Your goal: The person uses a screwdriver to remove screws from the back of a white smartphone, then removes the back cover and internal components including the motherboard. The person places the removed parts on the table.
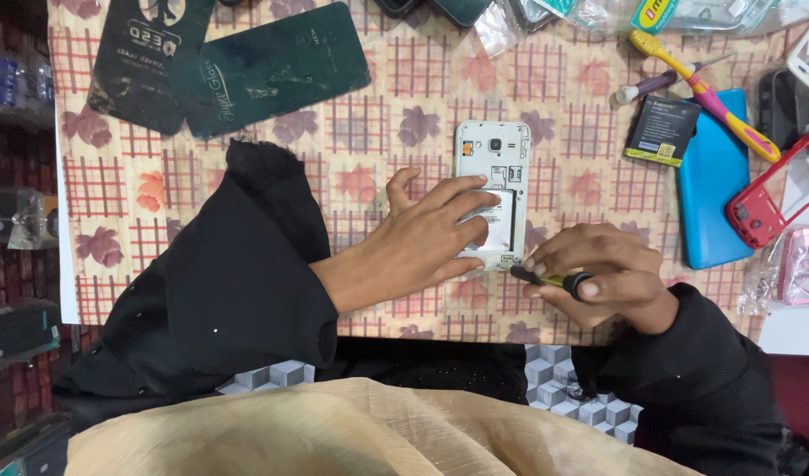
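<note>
The left hand (422, 242) presses the white phone (493, 189) flat while the right hand (598, 273), grip clenched on a small screwdriver (550, 279), should keep its tip square in the bottom-edge screw

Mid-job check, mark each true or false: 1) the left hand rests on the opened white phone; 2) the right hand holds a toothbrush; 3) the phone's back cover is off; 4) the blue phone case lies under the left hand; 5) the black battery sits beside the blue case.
1) True: the left hand presses on the white phone with its back open.
2) False: the right hand grips a small black and yellow screwdriver; the yellow and pink toothbrush lies apart.
3) True.
4) False: the blue phone case lies right of both hands.
5) True: black battery touches its edge.
</note>
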